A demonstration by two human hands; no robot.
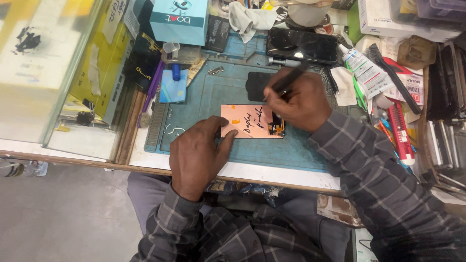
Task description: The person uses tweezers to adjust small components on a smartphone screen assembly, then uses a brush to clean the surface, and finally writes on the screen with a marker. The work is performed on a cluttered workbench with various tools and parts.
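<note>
My checked sleeves and lap fill the bottom of the view, and from there my left hand (196, 155) reaches onto the bench (272, 172), fingers spread fairly flat, with the fingertips pressing the near left corner of the copper-pink display panel (250, 121) to keep it from sliding; it grips nothing. My right hand (296, 102) is curled closed around a black pen (286, 82), its tip down at the panel's right end, just beside the small orange and black flex connector (277, 127). The panel lies flat, back side up, near the middle of the blue work mat (204, 102). Handwriting already runs across the panel's back in two short lines, so I judge the marking largely done, with the pen at or near its last stroke; whether anything more is to be written I cannot tell. Counting outward: one panel under my hands, one pen, one small orange sticker on the panel. Just behind the panel lies one dark glass piece (257, 85), partly hidden by my right hand, and further back one black phone (302, 45) lying face up. To the left sits one light blue box (178, 20), and to the right one white glue tube (361, 68) and one red-handled tool (402, 128) among the clutter.
</note>
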